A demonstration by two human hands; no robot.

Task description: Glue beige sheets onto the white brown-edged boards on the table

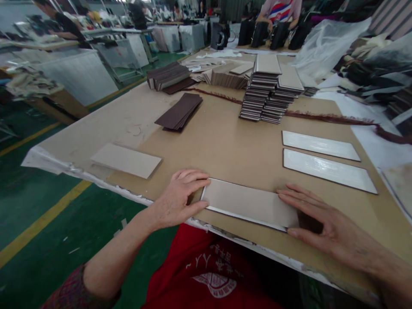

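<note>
A beige rectangular panel (247, 201) with a thin white margin and dark edge lies flat near the table's front edge. At its left end, my left hand (183, 195) grips the two corners between thumb and fingers. My right hand (317, 216) holds the right end the same way, its thumb at the near edge and fingertips at the far edge. Two dark-edged strips with glossy white faces, a nearer one (328, 169) and a farther one (318, 143), lie beyond my right hand. Left of my left hand is a plain beige piece (127, 160).
Dark brown strips (180, 111) lie fanned mid-table. Behind them stand a dark brown stack (169, 76), beige pieces (227, 74) and tall panel stacks (268, 88). A frayed brown cord (331, 118) crosses the table. Clear plastic sheeting (328, 43) and a co-worker (280, 13) are at the back.
</note>
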